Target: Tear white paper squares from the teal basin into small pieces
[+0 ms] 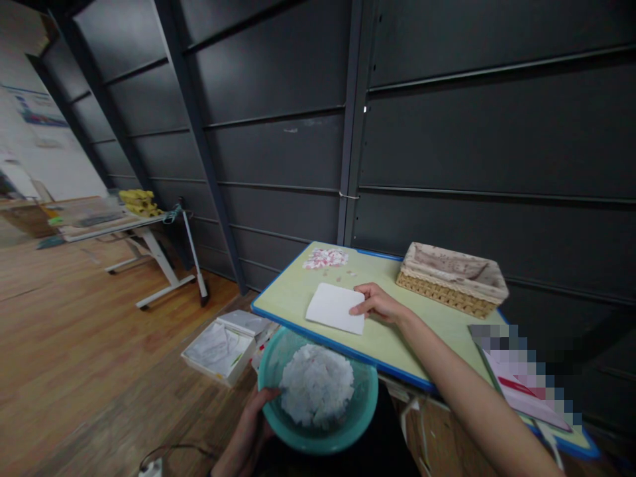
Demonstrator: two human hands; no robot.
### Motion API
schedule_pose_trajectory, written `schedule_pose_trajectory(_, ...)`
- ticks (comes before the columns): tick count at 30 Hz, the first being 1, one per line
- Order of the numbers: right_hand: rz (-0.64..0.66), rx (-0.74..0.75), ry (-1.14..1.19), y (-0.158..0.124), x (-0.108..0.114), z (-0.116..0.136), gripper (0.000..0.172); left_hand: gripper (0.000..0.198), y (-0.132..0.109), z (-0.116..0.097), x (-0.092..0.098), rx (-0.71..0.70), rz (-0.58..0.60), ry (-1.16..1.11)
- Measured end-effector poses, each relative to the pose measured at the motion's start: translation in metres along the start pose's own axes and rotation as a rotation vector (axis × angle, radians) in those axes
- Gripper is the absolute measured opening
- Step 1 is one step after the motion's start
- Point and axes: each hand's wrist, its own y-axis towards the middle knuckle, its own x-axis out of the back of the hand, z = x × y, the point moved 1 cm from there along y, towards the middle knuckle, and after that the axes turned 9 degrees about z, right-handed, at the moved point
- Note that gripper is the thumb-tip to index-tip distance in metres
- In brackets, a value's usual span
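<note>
My left hand (251, 424) grips the near left rim of a teal bowl (358, 417) that is heaped with torn white paper bits (318, 384), held below the table's front edge. My right hand (377, 303) rests on the pale green table (293, 291), its fingers pressed onto the right edge of a white sheet of paper (334, 307). A small pile of pink and white scraps (325, 258) lies at the table's far left corner.
A lined wicker basket (452, 278) stands at the back right of the table. Papers (527, 391) lie on its near right end. An open white box (223, 348) sits on the wooden floor at left. Dark metal shelving (348, 132) rises behind. Another table (124, 222) stands far left.
</note>
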Motion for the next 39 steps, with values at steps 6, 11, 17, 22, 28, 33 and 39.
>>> schedule_pose_trajectory(6,-0.454,0.177,0.046,-0.004,0.032,0.010,0.034,0.059,0.001,0.000,0.004,0.000,0.055,-0.014)
schedule_pose_trajectory(11,-0.697,0.199,-0.163,-0.016,0.071,0.012,0.042,0.062,0.021,0.013,0.022,-0.032,0.035,-0.094)
schedule_pose_trajectory(17,-0.605,0.117,-0.374,-0.025,0.085,0.014,0.043,0.063,0.030,0.018,0.024,-0.007,-0.019,-0.091)
schedule_pose_trajectory(22,-0.581,0.077,-0.438,-0.025,0.082,0.015,0.039,0.061,0.024,0.016,0.017,-0.010,0.028,-0.074)
schedule_pose_trajectory(28,-0.588,0.084,-0.356,-0.025,0.079,0.017,0.042,0.059,0.020,0.017,0.021,0.033,-0.010,0.026)
schedule_pose_trajectory(33,-0.506,0.060,-0.353,-0.023,0.072,0.018,0.038,0.062,0.018,0.017,0.016,0.003,0.018,0.031)
schedule_pose_trajectory(39,-0.520,0.039,-0.304,-0.021,0.068,0.016,0.041,0.061,0.016,0.015,0.008,-0.005,0.003,-0.025)
